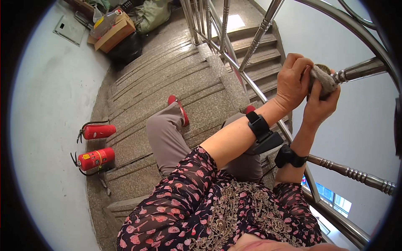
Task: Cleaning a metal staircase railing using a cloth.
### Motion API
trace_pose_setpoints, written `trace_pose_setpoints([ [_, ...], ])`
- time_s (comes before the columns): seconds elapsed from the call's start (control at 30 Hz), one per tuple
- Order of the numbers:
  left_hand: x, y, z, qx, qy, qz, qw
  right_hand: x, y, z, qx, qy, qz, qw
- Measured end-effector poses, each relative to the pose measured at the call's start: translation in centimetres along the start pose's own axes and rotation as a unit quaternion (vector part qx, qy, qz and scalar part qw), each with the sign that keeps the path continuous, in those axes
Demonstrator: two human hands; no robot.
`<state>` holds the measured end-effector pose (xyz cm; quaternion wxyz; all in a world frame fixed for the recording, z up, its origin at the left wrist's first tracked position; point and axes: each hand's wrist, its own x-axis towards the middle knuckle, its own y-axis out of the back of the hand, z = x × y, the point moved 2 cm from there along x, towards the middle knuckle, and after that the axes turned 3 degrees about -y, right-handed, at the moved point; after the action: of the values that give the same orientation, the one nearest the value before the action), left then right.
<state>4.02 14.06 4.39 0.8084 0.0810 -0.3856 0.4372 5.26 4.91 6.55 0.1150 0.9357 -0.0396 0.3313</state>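
Observation:
Both my hands are at a shiny metal baluster (363, 70) of the stair railing, on the right. A grey-brown rag (324, 78) is bunched round the baluster beside its ringed collar. My left hand (293, 79) is closed, pinching the rag's near end between thumb and fingers. Just right of it, my right hand (321, 108) is closed round the rag and baluster from below. Some fingertips are hidden behind the rag. A black strap with a small device (263, 130) sits on my left forearm, and another strap (289, 157) on the right.
A curved metal handrail (351, 21) runs above the hands, and a lower rail (254, 87) passes under my forearms. Stone steps (167, 79) lie below my feet. Two red fire extinguishers (98, 144) stand by the left wall. A cardboard box (115, 33) and bags (151, 16) sit at the far left.

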Motion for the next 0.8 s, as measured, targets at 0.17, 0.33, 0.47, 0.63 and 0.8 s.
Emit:
trace_pose_setpoints([
  [0.17,-0.5,0.4,-1.5,0.061,0.016,-0.014,0.998,-0.8,-0.3,0.8,0.027,0.017,-0.016,0.999],
  [0.33,-1.6,0.6,-1.9,0.013,0.117,-0.067,0.991,-2.2,-0.4,2.4,0.039,0.003,-0.03,0.999],
  [0.47,-1.7,1.1,-2.0,-0.012,0.106,-0.099,0.989,-3.1,1.2,5.0,-0.012,-0.037,-0.098,0.994],
  [0.63,-2.4,1.0,-0.1,-0.039,0.045,-0.171,0.983,-3.9,2.9,6.8,-0.007,-0.12,-0.174,0.977],
  [0.8,-2.9,0.7,0.4,-0.011,0.036,-0.203,0.979,-3.4,4.2,4.7,-0.034,-0.109,-0.112,0.987],
])
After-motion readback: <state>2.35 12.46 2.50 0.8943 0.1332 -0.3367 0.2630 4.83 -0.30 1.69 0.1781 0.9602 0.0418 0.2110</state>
